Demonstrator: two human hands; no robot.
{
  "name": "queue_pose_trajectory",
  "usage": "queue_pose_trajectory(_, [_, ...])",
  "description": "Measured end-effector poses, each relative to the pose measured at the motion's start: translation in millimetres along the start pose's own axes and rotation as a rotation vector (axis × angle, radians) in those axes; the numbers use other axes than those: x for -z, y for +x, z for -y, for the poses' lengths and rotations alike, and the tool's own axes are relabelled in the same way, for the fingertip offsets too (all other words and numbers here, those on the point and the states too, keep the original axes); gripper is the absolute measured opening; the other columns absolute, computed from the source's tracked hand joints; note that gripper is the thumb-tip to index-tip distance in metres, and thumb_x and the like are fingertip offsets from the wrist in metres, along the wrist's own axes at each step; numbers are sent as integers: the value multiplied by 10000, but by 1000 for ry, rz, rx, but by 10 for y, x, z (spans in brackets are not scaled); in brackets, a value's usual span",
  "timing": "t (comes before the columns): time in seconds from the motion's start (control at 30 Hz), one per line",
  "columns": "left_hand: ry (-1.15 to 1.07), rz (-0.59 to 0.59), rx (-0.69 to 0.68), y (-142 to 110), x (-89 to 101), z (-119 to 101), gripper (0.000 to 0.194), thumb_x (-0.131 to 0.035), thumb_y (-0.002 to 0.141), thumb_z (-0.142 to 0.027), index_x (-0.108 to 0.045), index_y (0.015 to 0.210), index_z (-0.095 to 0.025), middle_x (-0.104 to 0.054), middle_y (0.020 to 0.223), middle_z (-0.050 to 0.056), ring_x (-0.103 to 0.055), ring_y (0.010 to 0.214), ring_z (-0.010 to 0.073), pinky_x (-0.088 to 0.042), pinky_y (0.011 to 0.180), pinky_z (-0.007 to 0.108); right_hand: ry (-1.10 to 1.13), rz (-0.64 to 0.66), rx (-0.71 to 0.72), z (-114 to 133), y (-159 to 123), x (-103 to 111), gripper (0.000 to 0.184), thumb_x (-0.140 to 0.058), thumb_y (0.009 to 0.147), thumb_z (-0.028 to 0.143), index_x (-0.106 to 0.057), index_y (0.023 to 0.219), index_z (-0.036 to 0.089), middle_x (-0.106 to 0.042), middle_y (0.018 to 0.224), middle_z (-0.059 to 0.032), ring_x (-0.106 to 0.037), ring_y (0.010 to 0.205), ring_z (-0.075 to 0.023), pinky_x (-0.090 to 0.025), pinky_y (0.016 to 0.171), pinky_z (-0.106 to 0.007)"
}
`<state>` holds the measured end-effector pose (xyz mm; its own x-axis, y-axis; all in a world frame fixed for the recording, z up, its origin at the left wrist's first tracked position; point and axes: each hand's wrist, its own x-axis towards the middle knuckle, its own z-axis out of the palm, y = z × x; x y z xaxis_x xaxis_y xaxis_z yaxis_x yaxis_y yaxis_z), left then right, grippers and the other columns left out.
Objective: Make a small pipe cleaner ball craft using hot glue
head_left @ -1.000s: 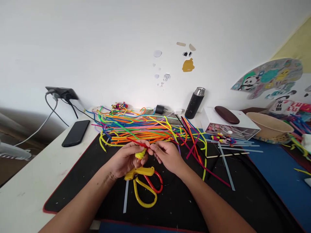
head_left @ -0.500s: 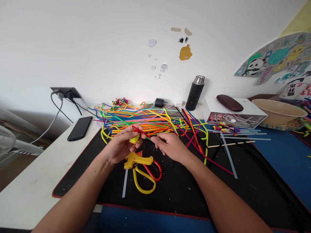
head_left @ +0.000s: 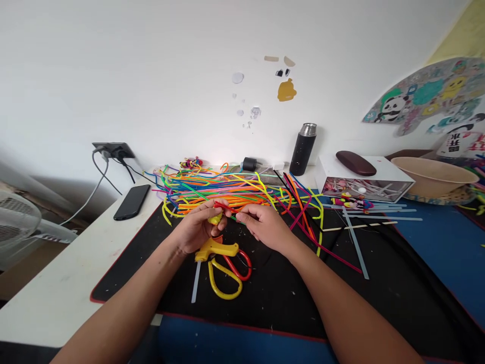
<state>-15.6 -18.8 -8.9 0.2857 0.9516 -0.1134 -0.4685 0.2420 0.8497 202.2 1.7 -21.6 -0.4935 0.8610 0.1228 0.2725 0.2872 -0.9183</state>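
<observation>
My left hand (head_left: 199,228) is closed around a small yellow fuzzy bundle (head_left: 215,219), partly hidden by the fingers. A red pipe cleaner (head_left: 227,207) runs from the left fingertips across to my right hand (head_left: 267,225). There the thumb and index finger pinch its other end. A bit of green shows beside the right thumb, too small to make out. Just below the left hand, a yellow glue gun (head_left: 219,247) lies on the black mat (head_left: 276,298), with a pale glue stick poking out. Scissors with one yellow and one red handle (head_left: 228,297) lie partly under it.
Many coloured pipe cleaners (head_left: 223,191) are heaped behind the hands. Clear glue sticks (head_left: 356,247) lie at right, near a white box (head_left: 326,174) and a beige bowl (head_left: 432,174). A black flask (head_left: 302,151) stands against the wall; a phone (head_left: 132,202) lies left.
The view has shifted slightly. The red pipe cleaner's left end now looks bent over at the left fingertips. Both hands keep their hold.
</observation>
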Motion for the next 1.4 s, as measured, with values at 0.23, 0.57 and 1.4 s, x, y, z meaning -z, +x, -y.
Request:
queue_pose_trajectory(0.23, [23, -4, -58, 5, 46, -37, 267, -861, 813, -222, -772, 1036, -106, -756, 862, 90, -642, 561, 119, -479, 412, 162, -49, 2, 2, -20, -12, -5, 309, -609, 1035, 376, -666, 778, 215, -534, 524, 63, -500, 481, -128, -353, 545, -265])
queue_pose_trajectory(0.57, [197, 36, -64, -36, -22, 8, 245, -837, 869, -303, -749, 1032, -143, -710, 784, 50, -656, 595, 152, -509, 459, 211, 5, 25, 3, 21, -35, -70, 231, -612, 1022, 405, -701, 928, 214, -569, 598, 58, -483, 497, -118, -337, 534, -259])
queue_pose_trajectory(1.4, [310, -22, -444, -105, -247, 269, 505, -728, 992, -383, -621, 1476, -286, -570, 1604, 122, -457, 1540, 310, -372, 1238, 433, 381, 54, -61, 101, -24, -167, 445, -721, 914, 634, -663, 986, 198, -424, 622, 80, -348, 494, -94, -280, 468, -250])
